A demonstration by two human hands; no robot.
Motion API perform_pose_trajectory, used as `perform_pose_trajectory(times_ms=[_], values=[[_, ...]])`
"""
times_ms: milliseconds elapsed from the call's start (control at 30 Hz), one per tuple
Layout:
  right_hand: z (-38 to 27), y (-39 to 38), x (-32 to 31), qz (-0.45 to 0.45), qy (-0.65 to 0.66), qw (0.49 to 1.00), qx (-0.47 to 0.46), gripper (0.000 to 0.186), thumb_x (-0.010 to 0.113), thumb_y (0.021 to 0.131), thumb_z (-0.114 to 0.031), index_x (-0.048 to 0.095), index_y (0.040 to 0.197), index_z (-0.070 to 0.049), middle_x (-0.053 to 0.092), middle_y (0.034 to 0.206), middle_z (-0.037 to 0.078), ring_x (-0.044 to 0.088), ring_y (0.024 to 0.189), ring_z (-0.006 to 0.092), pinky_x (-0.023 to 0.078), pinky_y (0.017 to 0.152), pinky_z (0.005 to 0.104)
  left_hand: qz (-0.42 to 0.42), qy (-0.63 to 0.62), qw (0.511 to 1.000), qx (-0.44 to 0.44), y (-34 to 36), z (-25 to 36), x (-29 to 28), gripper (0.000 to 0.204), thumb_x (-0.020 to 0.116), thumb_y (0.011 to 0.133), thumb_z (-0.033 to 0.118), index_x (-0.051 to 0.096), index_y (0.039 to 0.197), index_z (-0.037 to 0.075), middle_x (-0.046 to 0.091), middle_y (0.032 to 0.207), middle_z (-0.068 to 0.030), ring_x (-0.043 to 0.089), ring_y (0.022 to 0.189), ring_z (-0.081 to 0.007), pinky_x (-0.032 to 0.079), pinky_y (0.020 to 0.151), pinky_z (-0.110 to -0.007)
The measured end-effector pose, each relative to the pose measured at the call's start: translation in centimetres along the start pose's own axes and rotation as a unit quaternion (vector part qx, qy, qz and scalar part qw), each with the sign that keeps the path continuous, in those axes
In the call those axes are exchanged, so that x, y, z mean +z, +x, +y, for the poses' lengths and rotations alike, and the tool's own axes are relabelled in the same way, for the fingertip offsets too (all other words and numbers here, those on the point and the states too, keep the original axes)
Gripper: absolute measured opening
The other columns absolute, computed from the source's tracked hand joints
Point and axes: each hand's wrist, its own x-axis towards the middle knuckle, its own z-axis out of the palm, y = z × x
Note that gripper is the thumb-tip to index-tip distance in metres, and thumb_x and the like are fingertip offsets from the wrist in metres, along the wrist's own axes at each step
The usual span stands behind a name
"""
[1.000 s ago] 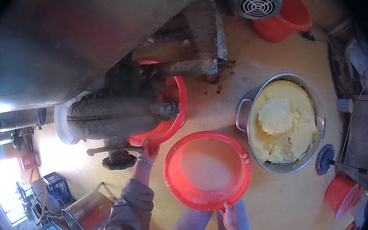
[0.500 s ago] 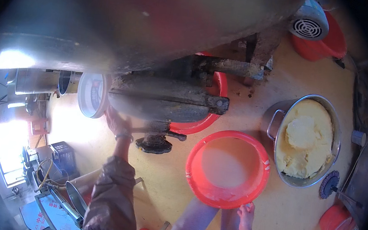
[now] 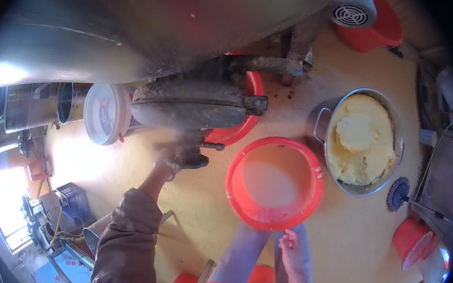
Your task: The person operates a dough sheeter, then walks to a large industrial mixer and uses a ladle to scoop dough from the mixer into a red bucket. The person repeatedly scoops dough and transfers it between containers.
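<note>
My left hand [image 3: 164, 169], with a ring-shaped band at the wrist, reaches to the dark, crusted knob [image 3: 192, 159] beneath a long wooden-looking bar [image 3: 186, 107]. Its fingers are shadowed and blurred against the knob, so their grip is hidden. Just below the near rim of a red basin [image 3: 231, 197] is my right hand [image 3: 289, 247], its fingers curled in with nothing visible in them. Pale, smooth contents fill the basin's bottom, in front of my knees. A white plastic bucket [image 3: 122, 109] stands left of the bar.
A steel pot [image 3: 327, 133] at the right holds a yellow, doughy mass. Overhead, a large metal vessel [image 3: 139, 22] fills the upper left. More red tubs [image 3: 412, 241], a round brush [image 3: 397, 194] and a dark crate [image 3: 73, 203] stand around on the floor.
My left hand has moved from beside the white bucket down to the dark knob. My right hand has shifted left along the basin's near rim. The whole view has shifted slightly.
</note>
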Motion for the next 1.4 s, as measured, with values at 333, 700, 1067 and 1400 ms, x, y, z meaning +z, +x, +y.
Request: perform_pose_trajectory(times_ms=[333, 700, 1067, 1400], values=[[-6.0, -6.4, 0.7, -0.064, -0.041, 0.997, -0.014, 0.031, 0.060, 0.083, -0.015, 0.056, 0.112, -0.004, 0.055, 0.099, 0.008, 0.055, 0.085, 0.0145, 0.046, 0.076, 0.0275, -0.110, -0.430, 0.894, 0.061, -18.7, 3.0, -3.3, 0.024, 0.068, 0.072, 0.026, 0.055, 0.065, 0.008, 0.053, 0.060, -0.0039, 0.054, 0.054, -0.0156, 0.048, 0.060, -0.030], [-8.1, -9.6, -0.8, -0.122, -0.079, 0.984, -0.101, 0.029, 0.057, 0.083, -0.012, 0.054, 0.109, 0.000, 0.054, 0.086, 0.002, 0.053, 0.073, 0.0100, 0.046, 0.067, 0.0239, 0.115, -0.026, 0.988, -0.098, -35.8, 1.3, -5.1, 0.031, 0.060, 0.068, 0.037, 0.061, 0.068, 0.005, 0.063, 0.073, -0.0171, 0.061, 0.073, -0.0347, 0.046, 0.070, -0.045], [-8.2, -13.1, -6.7, -0.108, -0.088, 0.984, -0.108, 0.026, 0.056, 0.083, -0.010, 0.055, 0.108, -0.002, 0.053, 0.082, 0.001, 0.052, 0.069, 0.0085, 0.045, 0.061, 0.0229, -0.022, 0.013, 0.998, -0.055, -50.1, 2.1, -2.8, 0.029, 0.058, 0.066, 0.036, 0.065, 0.073, 0.008, 0.063, 0.074, -0.0169, 0.062, 0.074, -0.0336, 0.047, 0.071, -0.044], [-9.3, -18.9, -21.6, 0.040, -0.011, 0.998, -0.048, 0.026, 0.057, 0.083, -0.010, 0.055, 0.108, -0.004, 0.055, 0.087, 0.003, 0.053, 0.070, 0.0097, 0.045, 0.059, 0.0231, -0.112, 0.033, 0.993, 0.014, -37.7, 13.6, 8.5, 0.037, 0.057, 0.070, 0.041, 0.066, 0.091, 0.013, 0.066, 0.093, -0.0107, 0.062, 0.092, -0.0266, 0.045, 0.082, -0.041]])
